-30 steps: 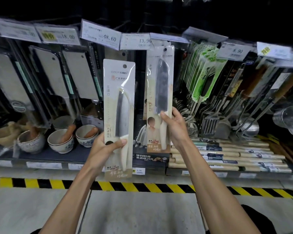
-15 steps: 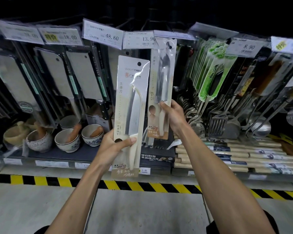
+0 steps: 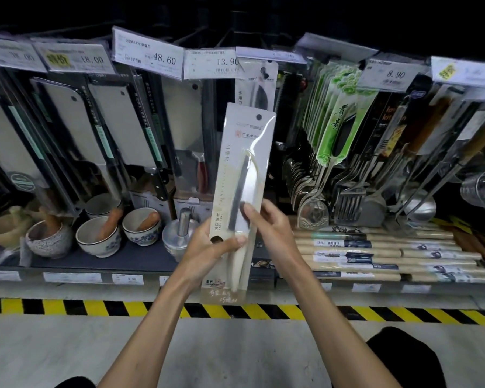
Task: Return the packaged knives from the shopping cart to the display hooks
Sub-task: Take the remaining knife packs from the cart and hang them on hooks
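Observation:
A packaged knife point(image 3: 242, 175) in a tall white card with a clear blister stands upright in front of the shelf. My left hand point(image 3: 207, 247) grips its lower part, thumb across the front. My right hand point(image 3: 269, 222) holds the same pack from the right, thumb on the blister over the blade. Behind and above it a second packaged knife point(image 3: 259, 85) hangs on a display hook under the 13.90 price tag point(image 3: 212, 64). The shopping cart is out of view.
Boxed cleavers point(image 3: 115, 121) hang in rows to the left. Green-handled utensils point(image 3: 336, 116), spoons and spatulas hang to the right. Mortar bowls with pestles point(image 3: 98, 236) sit on the lower shelf, rolling pins point(image 3: 375, 253) lie at right. Yellow-black tape point(image 3: 67, 308) edges the floor.
My right hand let go of the second knife pack, which now hangs on the hook, and came down onto the pack in my left hand. That pack shifted right, toward the hook.

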